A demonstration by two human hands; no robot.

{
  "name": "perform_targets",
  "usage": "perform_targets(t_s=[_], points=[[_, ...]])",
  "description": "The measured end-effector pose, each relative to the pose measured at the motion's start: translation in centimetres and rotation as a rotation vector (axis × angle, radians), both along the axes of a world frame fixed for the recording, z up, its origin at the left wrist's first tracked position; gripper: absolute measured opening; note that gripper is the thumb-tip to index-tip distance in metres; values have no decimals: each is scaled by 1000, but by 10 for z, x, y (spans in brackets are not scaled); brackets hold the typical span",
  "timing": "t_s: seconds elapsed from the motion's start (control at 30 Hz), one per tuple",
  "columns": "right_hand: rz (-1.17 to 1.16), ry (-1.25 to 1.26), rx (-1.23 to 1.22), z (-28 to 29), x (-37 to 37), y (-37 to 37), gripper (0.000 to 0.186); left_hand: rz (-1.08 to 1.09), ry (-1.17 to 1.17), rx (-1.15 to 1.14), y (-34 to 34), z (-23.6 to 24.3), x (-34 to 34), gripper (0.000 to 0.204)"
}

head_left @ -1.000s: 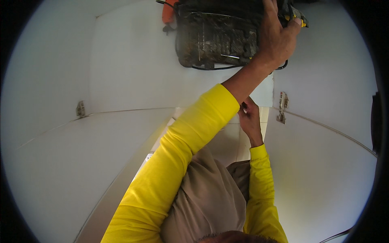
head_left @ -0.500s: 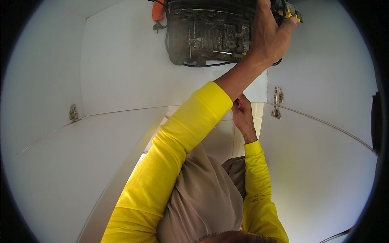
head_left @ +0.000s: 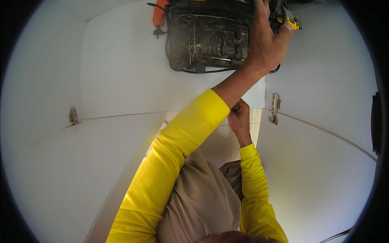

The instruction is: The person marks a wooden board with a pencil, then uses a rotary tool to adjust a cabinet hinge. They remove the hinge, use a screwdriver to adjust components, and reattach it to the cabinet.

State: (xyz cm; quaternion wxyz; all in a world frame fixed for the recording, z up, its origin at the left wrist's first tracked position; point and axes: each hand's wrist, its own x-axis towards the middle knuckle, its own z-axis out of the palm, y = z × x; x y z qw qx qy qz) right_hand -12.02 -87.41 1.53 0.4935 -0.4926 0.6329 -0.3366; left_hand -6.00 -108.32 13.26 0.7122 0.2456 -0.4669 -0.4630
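Left hand (head_left: 267, 46) over the right part of the black case (head_left: 206, 44), right hand (head_left: 240, 119) on its near side

The case lies on a white panel (head_left: 121, 81) and runs out of view at its far side. Its surface is moulded, worn and dusty. A thin silver rod (head_left: 221, 59) shows on the near part of the case, and a longer rod (head_left: 194, 40) left of the case's middle. A black cord (head_left: 210, 72) runs along the near edge of the case. Just left of the case are an orange piece (head_left: 159, 14) and a black plug (head_left: 158, 31).

The left hand reaches across the right part of the case, its thumb at a yellow piece (head_left: 292, 25) by the case's far right corner. The other fingers run past the edge of view, so whether they grip anything cannot be told.

The right hand is nearer the person than the case, its fingers bent and partly hidden behind the left yellow sleeve (head_left: 178, 150). Something dark shows at its fingertips, too unclear to name; whether it is gripped cannot be told.

A metal hinge (head_left: 275, 101) sits to the near right of the case, and a second hinge (head_left: 73, 116) well apart to its near left. Pale floor tiles (head_left: 219, 141) and the person's brown trousers (head_left: 198, 190) lie on the near side of the case.
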Motion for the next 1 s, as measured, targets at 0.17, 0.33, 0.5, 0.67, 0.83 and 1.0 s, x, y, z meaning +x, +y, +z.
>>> perform_targets(t_s=[0.17, 0.33, 0.5, 0.67, 0.83, 1.0], points=[[-19, -48, -126, -4, -2, -3, 12, -146, -69, 187, 1, 18, 52, 63], [9, -74, -67, 4, 0, -8, 9, -105, 23, 396, 5, 61, 94, 55], [36, -35, -88, 7, -2, -12, 7, 27, -144, 395, -11, 51, 86, 49], [-19, -28, -148, 0, -5, -15, 7, 110, -207, 395, -18, 45, 83, 46], [-236, 77, -220, 10, -18, -41, 10, 222, -425, 386, 8, 73, 73, 47], [-263, 184, -323, 24, -18, -66, 19, 130, -288, 449, -7, 59, 82, 46]])
